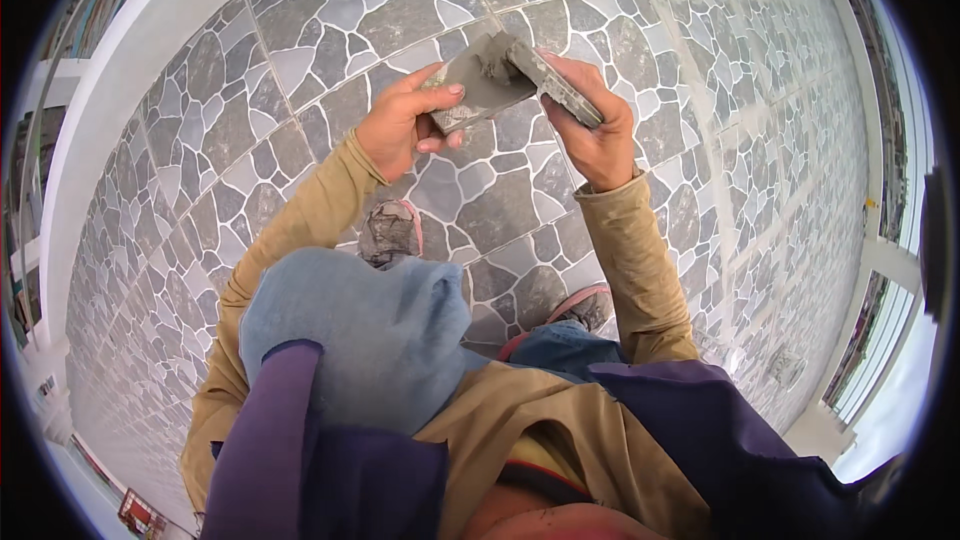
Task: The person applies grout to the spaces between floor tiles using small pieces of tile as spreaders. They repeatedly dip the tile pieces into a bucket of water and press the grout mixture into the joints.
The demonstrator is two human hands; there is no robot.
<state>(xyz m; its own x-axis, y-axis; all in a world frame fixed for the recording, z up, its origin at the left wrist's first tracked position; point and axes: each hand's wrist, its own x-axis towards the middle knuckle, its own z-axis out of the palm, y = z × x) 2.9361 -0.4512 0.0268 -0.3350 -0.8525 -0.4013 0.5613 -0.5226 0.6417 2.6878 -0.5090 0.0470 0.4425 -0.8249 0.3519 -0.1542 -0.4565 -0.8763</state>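
My left hand (403,122) is closed on the near left edge of a flat grey plate (472,92), thumb on top and fingers beneath. Smooth grey paste, like mortar, coats the plate's upper face. In my right hand (600,130) is a narrow slab (562,90) crusted with dried grey material, gripped between thumb and fingers and held at a slant. A lump of wet mortar (495,58) sits where the slab's far end meets the plate. I cannot tell whether the slab is a tool or a tile piece.
Below my hands spreads a floor of stone-patterned tiles (490,202) with straight joints. My shoes (392,232) stand on it, a bent knee in jeans (355,330) at the left. A white curb (75,150) bounds the left side; a pale frame with openings (885,260) stands at the right.
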